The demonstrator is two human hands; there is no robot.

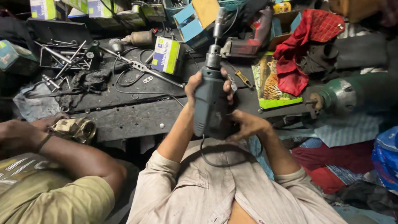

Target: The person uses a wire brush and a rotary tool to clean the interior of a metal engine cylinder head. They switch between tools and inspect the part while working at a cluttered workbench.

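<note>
Left hand wrapped round the upper body of a grey electric drill, grip closed tight on the plastic casing, thumb and fingers curling from either side. Right hand cupped under the drill's lower end, fingers pressed against the base near the black cord, grip closed on the casing too. Drill held upright above the lap, in front of the dark worktop, metal chuck pointing away, ribbed and dull silver. Smooth moulded grey shell, slightly scuffed.

Just beyond, a small screwdriver with a yellow handle on the worktop. Further right, a crumpled red cloth and a green metal cylinder. Near the middle, a small cardboard box, white and green. At left, another person's arm beside a copper-wound motor part.
</note>
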